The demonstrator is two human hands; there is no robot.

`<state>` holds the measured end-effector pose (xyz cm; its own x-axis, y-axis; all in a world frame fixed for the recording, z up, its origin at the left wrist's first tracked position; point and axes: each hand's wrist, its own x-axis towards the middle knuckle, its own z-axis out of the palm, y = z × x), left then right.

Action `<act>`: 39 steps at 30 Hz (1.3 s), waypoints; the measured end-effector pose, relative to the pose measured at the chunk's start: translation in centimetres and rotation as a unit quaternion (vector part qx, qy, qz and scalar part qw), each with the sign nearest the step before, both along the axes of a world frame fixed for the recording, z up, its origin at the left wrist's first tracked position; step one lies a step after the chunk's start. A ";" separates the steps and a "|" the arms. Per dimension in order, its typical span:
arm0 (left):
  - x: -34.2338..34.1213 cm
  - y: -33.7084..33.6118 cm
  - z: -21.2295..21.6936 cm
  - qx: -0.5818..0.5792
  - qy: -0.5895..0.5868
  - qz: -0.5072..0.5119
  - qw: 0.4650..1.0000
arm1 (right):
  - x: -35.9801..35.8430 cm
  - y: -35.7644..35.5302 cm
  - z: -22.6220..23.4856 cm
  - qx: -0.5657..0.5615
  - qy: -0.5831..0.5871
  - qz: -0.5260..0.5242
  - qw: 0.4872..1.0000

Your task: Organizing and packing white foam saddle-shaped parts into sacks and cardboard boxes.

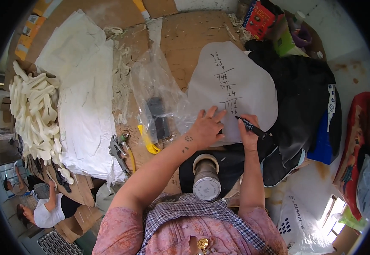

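— What is held, and where is it found?

— A black marker pen (253, 127) is pinched between the fingers of the right hand (247, 131), its tip set on the near edge of a rounded sheet of pale grey material (244, 80) laid on the cardboard-covered bench (185, 38). The sheet is pressed flat by the left hand (206, 127), whose fingers are spread wide just left of the pen.

— How much of the writing is seen to be done?

— Several columns of handwritten figures, with ruled lines under them, are already set down the middle of the sheet. The lowest row is judged to be unfinished, since the pen tip is kept beside it; the rest of the sheet is left blank.

— What else is placed around?

— A crumpled clear plastic bag (155, 93) is lying left of the sheet, a yellow-handled tool (149, 142) near it, and a heap of white cut shapes (34, 114) far left. A roll of tape (206, 176) is seen near the body.
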<state>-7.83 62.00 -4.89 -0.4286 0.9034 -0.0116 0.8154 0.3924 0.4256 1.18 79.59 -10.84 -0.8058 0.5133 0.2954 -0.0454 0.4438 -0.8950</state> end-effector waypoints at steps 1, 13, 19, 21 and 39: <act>0.0 0.1 0.0 0.002 -0.001 0.002 1.000 | 0.0 0.1 0.0 0.011 0.006 0.001 1.000; 0.1 0.1 -0.3 0.009 0.000 0.008 1.000 | -0.5 -0.4 0.2 0.070 0.012 0.004 0.997; 0.1 0.1 -0.2 0.004 -0.003 0.009 1.000 | -0.5 -0.4 0.4 0.074 0.007 0.004 0.997; 0.0 0.1 -0.2 0.003 0.001 0.008 1.000 | -0.5 -0.3 0.3 0.072 0.008 0.001 0.997; 0.0 0.3 0.1 -0.033 -0.026 0.005 0.999 | -0.3 0.0 -0.3 0.051 0.015 0.005 0.999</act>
